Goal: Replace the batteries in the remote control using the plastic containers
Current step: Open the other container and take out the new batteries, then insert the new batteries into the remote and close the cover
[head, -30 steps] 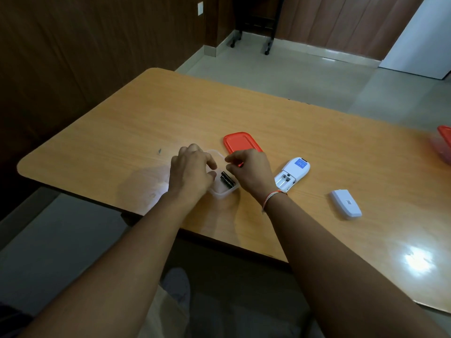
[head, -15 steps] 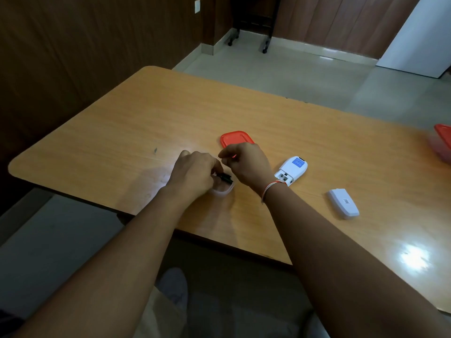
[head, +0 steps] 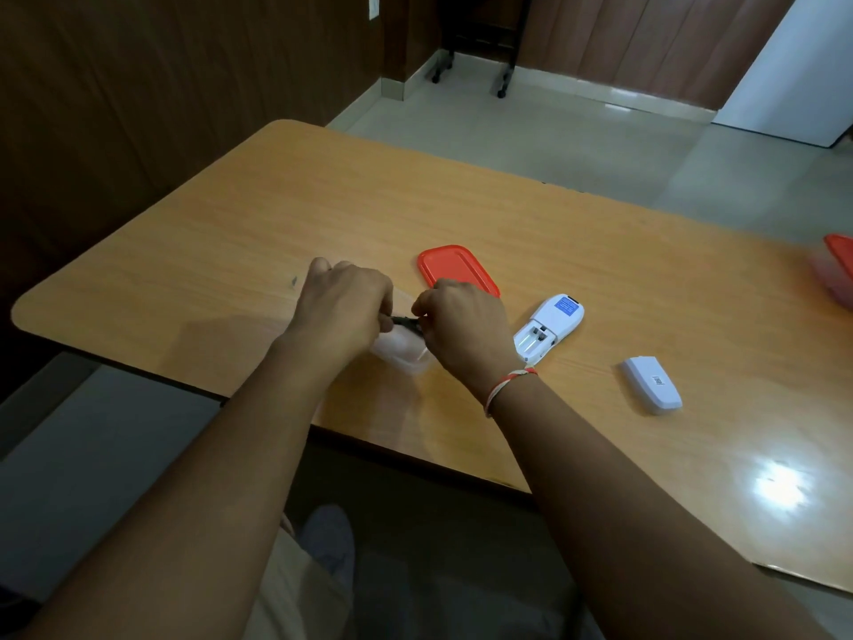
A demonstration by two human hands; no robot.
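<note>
A small clear plastic container (head: 402, 355) stands near the table's front edge, partly under my hands. Just above it a black battery (head: 406, 321) is pinched from both ends, by the fingers of my left hand (head: 344, 307) and of my right hand (head: 466, 327). I cannot tell whether it is one battery or two together. The container's red lid (head: 454, 269) lies flat behind my right hand. To the right, the white remote (head: 549, 327) lies face down with its battery bay open and empty. Its white cover (head: 651, 384) lies further right.
A second container with a red lid (head: 837, 270) sits at the table's far right edge. The wooden table (head: 277, 214) has a rounded left corner, with a dark wood wall beyond it. My knees are below the front edge.
The battery has come up out of the clear container and now sits between both hands' fingertips. My left hand has shifted from the container's rim to the battery.
</note>
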